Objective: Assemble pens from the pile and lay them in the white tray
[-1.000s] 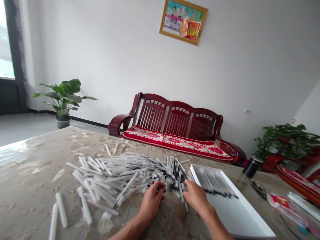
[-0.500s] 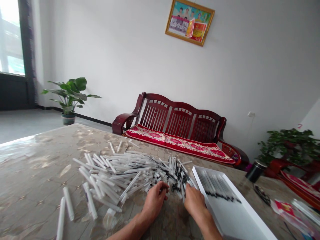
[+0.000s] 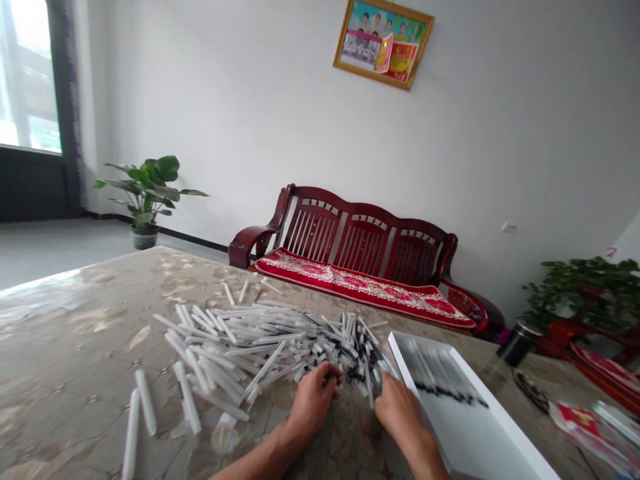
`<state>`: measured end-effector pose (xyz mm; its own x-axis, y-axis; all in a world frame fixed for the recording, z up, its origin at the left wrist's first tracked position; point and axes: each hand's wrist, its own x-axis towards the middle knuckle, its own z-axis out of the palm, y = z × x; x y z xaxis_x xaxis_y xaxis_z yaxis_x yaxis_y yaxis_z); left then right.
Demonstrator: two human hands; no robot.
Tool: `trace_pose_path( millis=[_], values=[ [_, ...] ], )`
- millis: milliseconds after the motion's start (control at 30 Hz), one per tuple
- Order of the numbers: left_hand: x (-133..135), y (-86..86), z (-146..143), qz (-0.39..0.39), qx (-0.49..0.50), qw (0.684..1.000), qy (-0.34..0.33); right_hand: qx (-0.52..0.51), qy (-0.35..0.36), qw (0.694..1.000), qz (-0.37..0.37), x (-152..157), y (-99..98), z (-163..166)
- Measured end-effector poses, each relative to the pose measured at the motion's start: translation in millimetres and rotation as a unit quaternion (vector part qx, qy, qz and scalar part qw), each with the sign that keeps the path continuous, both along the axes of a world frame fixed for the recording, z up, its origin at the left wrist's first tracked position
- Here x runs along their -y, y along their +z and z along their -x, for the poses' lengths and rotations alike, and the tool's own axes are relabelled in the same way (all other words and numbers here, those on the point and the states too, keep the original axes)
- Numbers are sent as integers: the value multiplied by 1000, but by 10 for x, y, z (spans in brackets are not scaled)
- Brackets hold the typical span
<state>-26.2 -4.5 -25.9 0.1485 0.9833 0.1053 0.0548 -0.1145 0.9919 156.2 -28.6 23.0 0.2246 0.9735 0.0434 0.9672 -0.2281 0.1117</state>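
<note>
A: Where are the pen-like sticks (image 3: pixel 235 340)?
B: In a loose heap in front of the two hands, mostly whitish, with darker ones and black tips crowding the right end. They overlap so much that many are partly covered, and single ones blur together.

A: And the left hand (image 3: pixel 314 395)?
B: At the near edge of the heap, fingers curled in towards the thumb. I can't tell whether something is pinched there; the fingertips are turned away.

A: The right hand (image 3: pixel 399 405)?
B: By the heap's right end, just beside the white tray (image 3: pixel 473 430). We see its back; the fingertips are hidden, so I can't say whether they are pressed together or gripping a stick.

A: What does the tray hold?
B: A row of clear sticks (image 3: pixel 440 370) side by side, black ends towards us. The right forearm covers part of the tray's near side, and the lower border cuts off its front corner.

A: Further out?
B: A few sticks lie apart on the patterned table (image 3: pixel 85 333), one reaching the picture's bottom edge. Right of the tray are a black cylinder (image 3: pixel 519 343) and a glossy packet (image 3: pixel 583 427), too blurred to read. Beyond the table stands a dark red bench (image 3: pixel 345 230), its lower part hidden by the tabletop.
</note>
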Motion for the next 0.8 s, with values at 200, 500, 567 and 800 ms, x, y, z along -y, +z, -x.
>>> trace_pose_path(
  millis=[200, 500, 567, 800],
  values=[
    [18, 17, 7, 2, -2, 1000, 1, -35, -9, 999, -31, 5, -40, -123],
    [9, -3, 12, 2, -6, 1000, 1, -115, 12, 992, -59, -78, -52, -237],
    [11, 7, 13, 1, -4, 1000, 1, -134, 30, 989, -63, -106, -87, -247],
    [11, 8, 13, -4, -20, 1000, 3, -217, 20, 976, -11, -131, -238, -185]
  ],
)
